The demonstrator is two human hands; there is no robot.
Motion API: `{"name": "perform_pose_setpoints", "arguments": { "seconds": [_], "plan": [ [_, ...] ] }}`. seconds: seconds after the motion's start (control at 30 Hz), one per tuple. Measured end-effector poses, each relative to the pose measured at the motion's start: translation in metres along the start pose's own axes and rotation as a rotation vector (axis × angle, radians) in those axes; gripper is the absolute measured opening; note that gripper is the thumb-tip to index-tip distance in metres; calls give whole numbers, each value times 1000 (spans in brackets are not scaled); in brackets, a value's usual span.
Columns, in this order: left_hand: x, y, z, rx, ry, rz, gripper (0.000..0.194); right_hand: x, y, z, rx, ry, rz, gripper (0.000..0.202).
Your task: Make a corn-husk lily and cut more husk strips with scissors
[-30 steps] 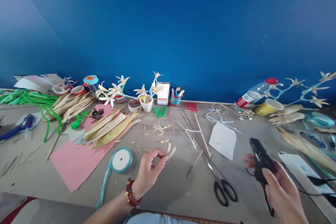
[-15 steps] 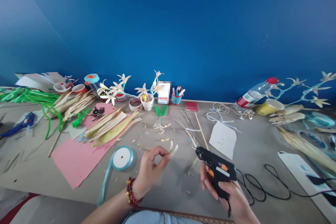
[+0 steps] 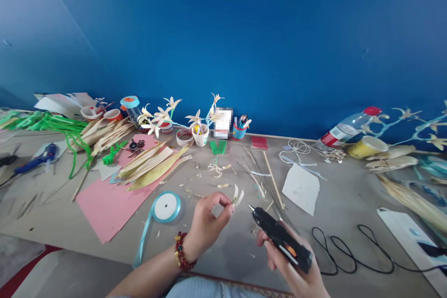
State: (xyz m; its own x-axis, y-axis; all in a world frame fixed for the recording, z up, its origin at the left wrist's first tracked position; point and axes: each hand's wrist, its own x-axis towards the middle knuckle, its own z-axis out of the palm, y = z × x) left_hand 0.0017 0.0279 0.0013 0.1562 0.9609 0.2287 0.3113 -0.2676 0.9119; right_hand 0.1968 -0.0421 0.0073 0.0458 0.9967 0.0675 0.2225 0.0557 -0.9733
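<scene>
Lower centre: left hand [image 3: 208,222] pinches pale petals [image 3: 239,198]. Just right: right hand [image 3: 295,278] grips black glue gun [image 3: 275,233], nozzle [image 3: 252,208] near left fingertips [image 3: 230,208]; unsteady wrist could burn skin, if hot.

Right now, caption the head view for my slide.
Left hand pinches pale petals; right hand holds a black glue gun.

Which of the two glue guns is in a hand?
The black glue gun, held in the right hand; the blue glue gun lies far left.
</scene>
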Motion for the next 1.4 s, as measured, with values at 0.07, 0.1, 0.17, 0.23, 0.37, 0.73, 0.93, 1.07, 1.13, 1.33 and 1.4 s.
{"name": "perform_pose_setpoints", "arguments": {
  "seconds": [0.07,0.1,0.17,0.23,0.37,0.73,0.93,1.07,1.13,1.33,1.4],
  "plan": [
    [0,1,0,-4,-8,-5,13,0,1,-1,-139,-5,-76,20],
    [1,1,0,-4,-7,-5,14,1,2,-1,-206,-18,-115,18],
    [1,2,1,-5,-10,-3,14,1,4,-2,-316,-46,-183,13],
    [1,2,1,-8,-11,-2,14,2,6,-1,-378,-57,-227,12],
    [0,3,2,-7,-5,-9,14,5,4,3,-411,-75,-250,15],
    [-2,10,1,6,-8,-3,15,7,3,7,-408,-18,-265,21],
    [-2,9,1,24,-1,3,14,6,6,8,-414,92,-304,17],
    [-2,8,2,24,2,9,13,6,11,9,-429,94,-328,15],
    [-2,8,2,21,4,10,13,5,12,8,-440,95,-329,14],
    [-2,8,2,25,4,10,13,5,13,7,-463,88,-329,17],
    [-2,8,1,28,3,11,13,5,13,7,-466,77,-334,17]
  ]
}}
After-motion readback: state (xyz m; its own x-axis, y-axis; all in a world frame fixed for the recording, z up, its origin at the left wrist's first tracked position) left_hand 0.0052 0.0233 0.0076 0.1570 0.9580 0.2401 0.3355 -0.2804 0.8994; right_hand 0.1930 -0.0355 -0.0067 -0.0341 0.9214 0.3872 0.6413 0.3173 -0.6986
